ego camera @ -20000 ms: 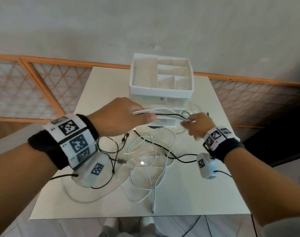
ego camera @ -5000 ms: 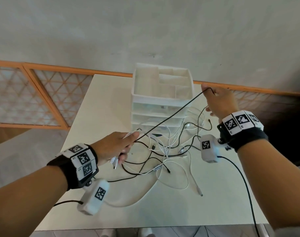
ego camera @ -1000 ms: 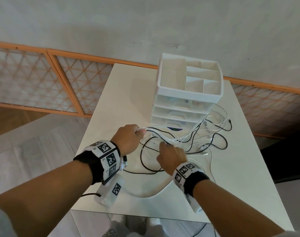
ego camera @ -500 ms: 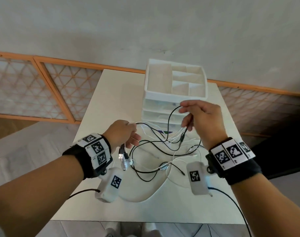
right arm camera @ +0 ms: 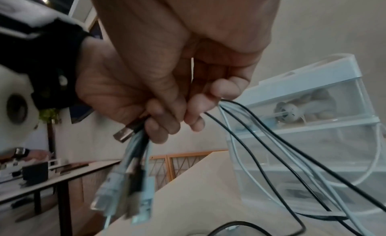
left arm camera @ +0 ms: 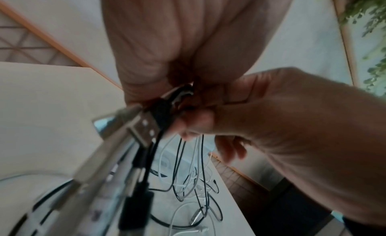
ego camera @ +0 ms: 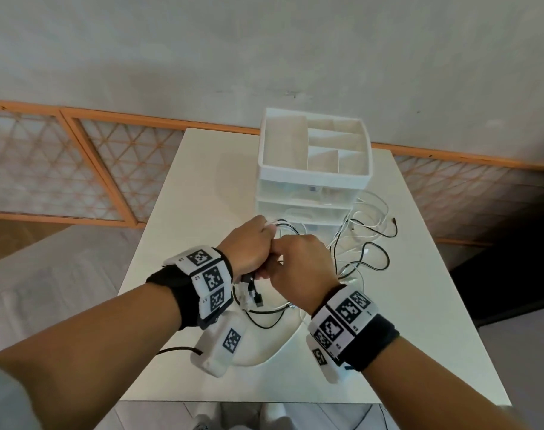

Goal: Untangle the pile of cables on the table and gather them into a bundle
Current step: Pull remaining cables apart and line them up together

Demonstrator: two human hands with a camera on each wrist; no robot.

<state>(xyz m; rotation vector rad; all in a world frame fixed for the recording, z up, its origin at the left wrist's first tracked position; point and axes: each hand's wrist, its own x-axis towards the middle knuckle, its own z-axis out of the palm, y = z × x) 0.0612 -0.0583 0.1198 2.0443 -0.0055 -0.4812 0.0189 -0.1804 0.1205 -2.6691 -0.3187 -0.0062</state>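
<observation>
Several black and white cables (ego camera: pixel 365 243) lie tangled on the white table (ego camera: pixel 404 336), in front of and to the right of the drawer unit. My left hand (ego camera: pixel 252 246) grips a bunch of them, and their plug ends (ego camera: pixel 251 294) hang below the fist. My right hand (ego camera: pixel 298 265) is pressed against the left and pinches the same strands. In the left wrist view the USB plugs (left arm camera: pixel 144 125) dangle from my left hand (left arm camera: pixel 183 46) and the right fingers (left arm camera: pixel 198 122) close on the wires. In the right wrist view the plugs (right arm camera: pixel 125 190) hang down while loose strands (right arm camera: pixel 271 140) trail to the right.
A white drawer unit (ego camera: pixel 314 178) with an open divided top tray stands at the back middle of the table, close behind my hands. Cable loops reach toward the right table edge. An orange-framed lattice railing (ego camera: pixel 78 169) runs behind the table.
My right hand, held up by the drawers with a black cable loop half a second ago, has come down and left to meet my left hand. The left hand keeps its grip on the bunch.
</observation>
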